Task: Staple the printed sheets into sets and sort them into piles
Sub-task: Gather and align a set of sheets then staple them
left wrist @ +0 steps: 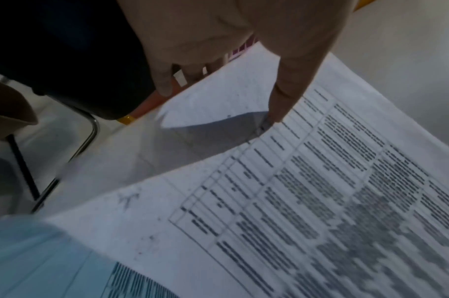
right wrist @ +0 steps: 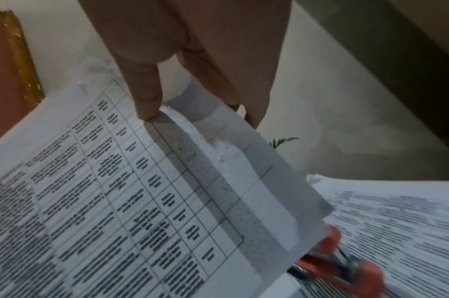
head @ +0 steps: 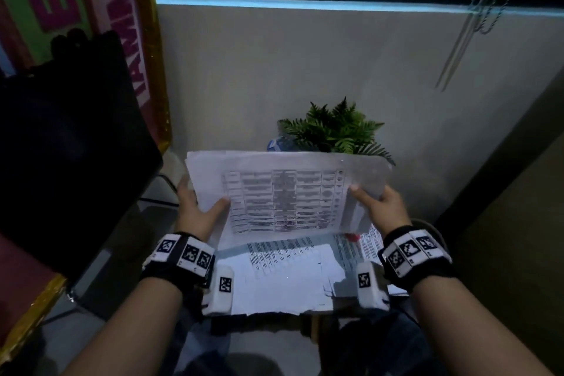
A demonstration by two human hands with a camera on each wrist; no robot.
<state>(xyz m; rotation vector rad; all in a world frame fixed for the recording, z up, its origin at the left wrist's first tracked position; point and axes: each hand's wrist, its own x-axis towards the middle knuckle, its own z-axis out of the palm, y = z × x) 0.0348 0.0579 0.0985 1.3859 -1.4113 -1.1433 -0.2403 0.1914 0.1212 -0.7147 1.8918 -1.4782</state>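
so both hands pinch the printed sheets (head: 283,195) up over the lap pile (head: 283,275); left hand (head: 195,207) and right hand (head: 381,207) at opposite edges, probably squaring them; red stapler (right wrist: 346,266) waits underneath

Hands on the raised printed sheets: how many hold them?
2. The left hand pinches the left edge of the printed sheets; the right hand pinches the right edge.
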